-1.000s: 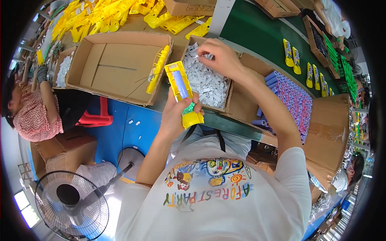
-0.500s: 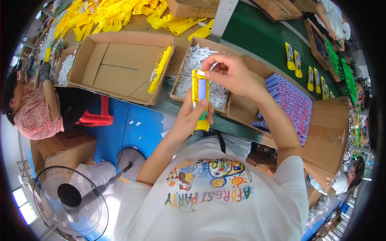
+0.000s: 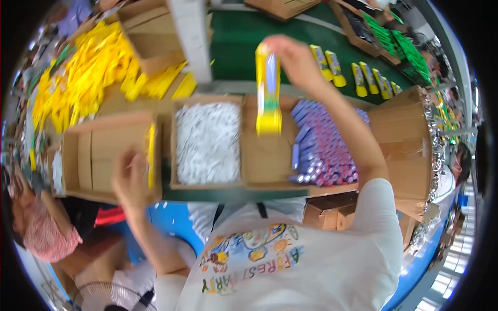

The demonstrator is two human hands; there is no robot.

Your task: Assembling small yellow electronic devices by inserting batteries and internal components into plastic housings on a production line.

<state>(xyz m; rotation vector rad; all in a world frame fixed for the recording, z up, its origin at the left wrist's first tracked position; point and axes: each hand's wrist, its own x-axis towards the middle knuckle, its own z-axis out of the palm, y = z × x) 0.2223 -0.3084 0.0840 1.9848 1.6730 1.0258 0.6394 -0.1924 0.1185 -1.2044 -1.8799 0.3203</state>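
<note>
My right hand point(image 3: 291, 58) pinches the upper end of a long yellow plastic casing point(image 3: 268, 122). A purple cylindrical cell lies inside the casing, and a green part shows lower down. The casing hangs over a cardboard box of purple cells point(image 3: 332, 147), beside the green belt. Smeared by motion, my left hand point(image 3: 130, 176) is over the front right part of a wide cardboard box point(image 3: 111, 127). Close to its fingers, another yellow casing point(image 3: 151, 155) stands along that box's right wall. Whether my left fingers touch it, I cannot tell.
An open carton of small white pieces point(image 3: 208, 142) sits between the boxes. Yellow casings point(image 3: 88, 72) are heaped at the far left. Several filled casings point(image 3: 334, 67) lie on the green belt point(image 3: 233, 52). A grey post point(image 3: 191, 41) rises behind. A person point(image 3: 49, 228) sits at left.
My hands have parted. The right one carried the casing up and away toward the belt; the left let go of it and moved left to the wide box. The view has shifted.
</note>
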